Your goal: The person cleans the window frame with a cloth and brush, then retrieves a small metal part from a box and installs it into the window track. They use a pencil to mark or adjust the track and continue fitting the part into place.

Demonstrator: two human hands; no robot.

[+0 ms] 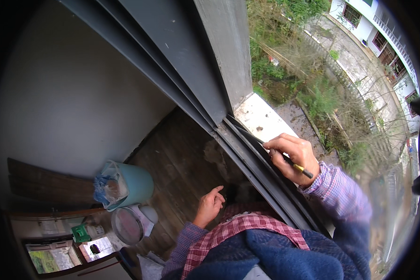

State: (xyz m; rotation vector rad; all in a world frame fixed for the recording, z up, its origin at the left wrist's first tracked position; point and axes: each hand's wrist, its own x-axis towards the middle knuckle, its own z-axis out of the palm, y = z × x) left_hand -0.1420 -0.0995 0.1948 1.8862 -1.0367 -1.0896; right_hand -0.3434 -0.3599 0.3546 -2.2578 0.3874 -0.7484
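Note:
My right hand (pixel 291 156) grips a thin dark tool with a yellow band (pixel 299 168) and presses its tip into the dark window track (pixel 256 154) at the bottom of the frame. My left hand (pixel 211 204) hangs lower, inside the room, fingers loosely curled with the forefinger out, holding nothing. Both sleeves are checked plaid over a blue garment.
A grey window frame (pixel 219 56) runs diagonally up. Outside lie a white ledge (pixel 259 116), weeds and a building (pixel 382 37). Inside, on the wooden floor (pixel 172 158), stand a teal bin (pixel 128 184) with plastic bags and a round lid (pixel 126 225); a white wall is at left.

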